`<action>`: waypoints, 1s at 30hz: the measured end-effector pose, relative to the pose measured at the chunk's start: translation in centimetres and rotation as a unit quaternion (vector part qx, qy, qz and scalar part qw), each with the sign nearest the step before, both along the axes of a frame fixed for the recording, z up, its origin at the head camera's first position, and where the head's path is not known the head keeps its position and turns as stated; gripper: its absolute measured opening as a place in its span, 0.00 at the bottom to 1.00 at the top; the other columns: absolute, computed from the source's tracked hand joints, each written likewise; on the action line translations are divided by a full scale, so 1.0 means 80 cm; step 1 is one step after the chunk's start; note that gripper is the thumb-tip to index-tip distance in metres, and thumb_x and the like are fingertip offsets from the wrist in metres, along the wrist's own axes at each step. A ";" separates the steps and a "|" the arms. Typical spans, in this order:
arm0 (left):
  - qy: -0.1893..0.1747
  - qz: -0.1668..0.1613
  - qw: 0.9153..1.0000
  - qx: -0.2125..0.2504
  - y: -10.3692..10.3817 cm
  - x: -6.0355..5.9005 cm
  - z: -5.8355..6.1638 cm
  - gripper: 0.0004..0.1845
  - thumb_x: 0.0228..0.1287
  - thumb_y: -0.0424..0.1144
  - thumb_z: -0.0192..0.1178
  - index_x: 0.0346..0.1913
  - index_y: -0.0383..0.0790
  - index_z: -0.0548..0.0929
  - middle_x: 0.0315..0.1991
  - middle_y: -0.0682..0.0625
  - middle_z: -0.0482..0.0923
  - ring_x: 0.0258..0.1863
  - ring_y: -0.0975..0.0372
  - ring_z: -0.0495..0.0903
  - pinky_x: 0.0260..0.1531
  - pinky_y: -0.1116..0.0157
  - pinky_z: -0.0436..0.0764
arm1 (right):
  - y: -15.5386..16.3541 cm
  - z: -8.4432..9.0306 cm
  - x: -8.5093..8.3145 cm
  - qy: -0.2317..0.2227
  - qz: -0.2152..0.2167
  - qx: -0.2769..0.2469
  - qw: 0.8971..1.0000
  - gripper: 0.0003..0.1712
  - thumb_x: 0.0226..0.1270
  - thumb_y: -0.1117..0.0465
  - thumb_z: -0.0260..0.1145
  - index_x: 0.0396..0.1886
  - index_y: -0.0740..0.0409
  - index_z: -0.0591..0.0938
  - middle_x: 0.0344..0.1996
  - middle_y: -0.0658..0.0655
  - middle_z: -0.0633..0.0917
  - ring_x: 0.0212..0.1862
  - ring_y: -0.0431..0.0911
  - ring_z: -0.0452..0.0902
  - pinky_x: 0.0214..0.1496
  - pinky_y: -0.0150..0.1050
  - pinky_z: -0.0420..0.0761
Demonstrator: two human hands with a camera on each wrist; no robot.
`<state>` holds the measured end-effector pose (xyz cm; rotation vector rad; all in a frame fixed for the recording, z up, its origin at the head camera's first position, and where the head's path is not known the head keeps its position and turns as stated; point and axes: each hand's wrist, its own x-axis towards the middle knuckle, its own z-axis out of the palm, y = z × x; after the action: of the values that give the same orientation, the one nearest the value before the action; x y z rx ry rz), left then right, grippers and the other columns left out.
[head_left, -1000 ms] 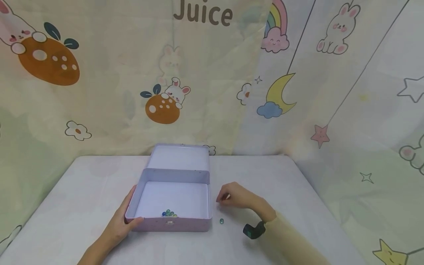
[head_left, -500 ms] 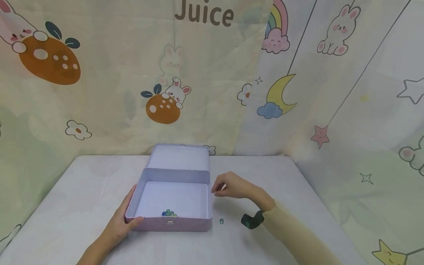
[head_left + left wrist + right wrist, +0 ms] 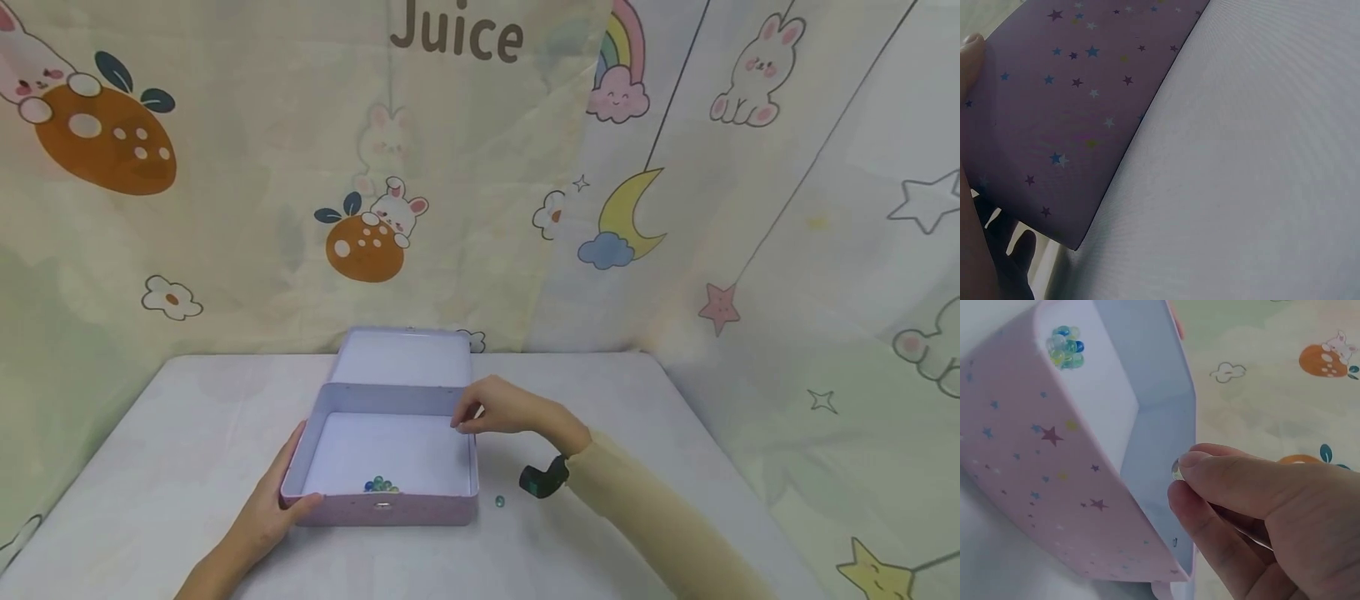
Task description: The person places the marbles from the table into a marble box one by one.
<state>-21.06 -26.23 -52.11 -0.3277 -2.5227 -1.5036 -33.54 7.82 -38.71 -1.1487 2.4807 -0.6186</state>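
Note:
An open lilac tin box with star print stands on the white table, its lid tipped back. Several coloured marbles lie by its front wall; the right wrist view shows them too, the marbles bunched in a corner. My left hand grips the box's front left corner, thumb on the front wall. The left wrist view shows the box's starred side. My right hand hovers over the box's right rim and pinches a clear marble between thumb and forefinger. One loose marble lies on the table right of the box.
The table is backed on the far and right sides by a cartoon-print curtain. A black wrist camera sits on my right wrist.
My right hand has lifted off the table and moved left with the marble, from beside the box to over its right rim. The left hand and the box have stayed put.

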 end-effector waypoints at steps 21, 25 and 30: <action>-0.027 0.000 1.000 0.003 0.008 0.006 -0.001 0.49 0.59 0.42 0.59 0.74 0.67 0.38 0.77 0.44 0.38 0.72 0.41 0.42 0.58 0.30 0.53 | -0.068 -0.038 -0.021 -0.016 0.020 0.050 0.998 0.06 0.60 0.64 0.68 0.37 0.55 0.87 0.33 0.45 0.87 0.34 0.31 0.78 0.40 0.24 0.77; -0.021 0.001 1.000 -0.005 0.008 0.005 0.003 0.49 0.59 0.43 0.59 0.75 0.63 0.38 0.77 0.43 0.39 0.71 0.39 0.44 0.57 0.30 0.54 | -0.072 -0.041 -0.028 -0.024 0.014 0.060 0.998 0.06 0.60 0.64 0.68 0.37 0.55 0.88 0.34 0.45 0.87 0.36 0.31 0.78 0.40 0.25 0.77; -0.021 0.000 1.000 -0.001 0.004 0.005 0.006 0.50 0.59 0.42 0.59 0.76 0.60 0.38 0.77 0.43 0.38 0.71 0.39 0.43 0.58 0.30 0.54 | -0.080 -0.047 -0.036 -0.036 0.001 0.078 0.996 0.05 0.60 0.63 0.68 0.35 0.52 0.88 0.33 0.43 0.86 0.36 0.32 0.78 0.41 0.26 0.77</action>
<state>-20.66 -25.91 -51.60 -0.2996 -2.5568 -1.5245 -36.38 1.42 -42.47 -1.0516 2.4188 -0.4484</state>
